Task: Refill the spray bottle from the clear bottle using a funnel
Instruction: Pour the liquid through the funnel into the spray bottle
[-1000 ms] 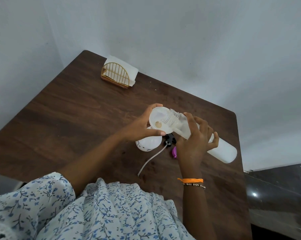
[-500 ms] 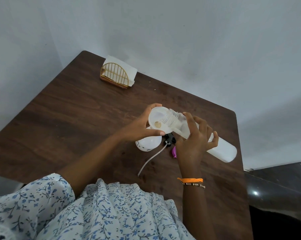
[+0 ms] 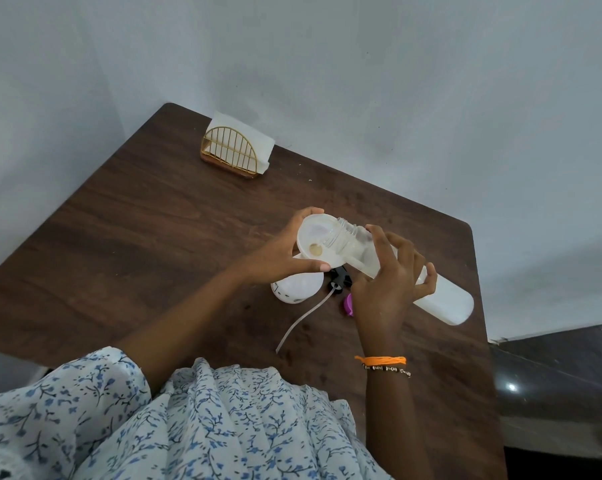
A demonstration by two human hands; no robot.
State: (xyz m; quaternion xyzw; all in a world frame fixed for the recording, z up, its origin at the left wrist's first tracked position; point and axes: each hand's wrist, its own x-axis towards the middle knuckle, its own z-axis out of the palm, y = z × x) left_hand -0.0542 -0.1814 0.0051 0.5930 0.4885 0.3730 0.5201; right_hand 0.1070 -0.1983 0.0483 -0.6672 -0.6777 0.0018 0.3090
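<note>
A white funnel (image 3: 313, 242) sits in the neck of the white spray bottle (image 3: 297, 289), which stands on the dark wooden table (image 3: 147, 258). My left hand (image 3: 275, 254) grips the funnel's rim from the left. My right hand (image 3: 393, 282) holds the clear bottle (image 3: 441, 299) tilted almost flat, its open threaded mouth over the funnel bowl. The black spray head (image 3: 339, 277) with its thin dip tube (image 3: 303, 318) lies on the table beside the spray bottle. A purple cap (image 3: 348, 304) lies partly hidden under my right hand.
A gold wire napkin holder (image 3: 230, 155) with white napkins stands at the table's far left corner, against the wall. The table's right edge drops to a dark floor (image 3: 552, 386).
The clear bottle's mouth has stayed over the funnel, with only a slight shift of my right fingers. The hands and spray bottle have not visibly moved.
</note>
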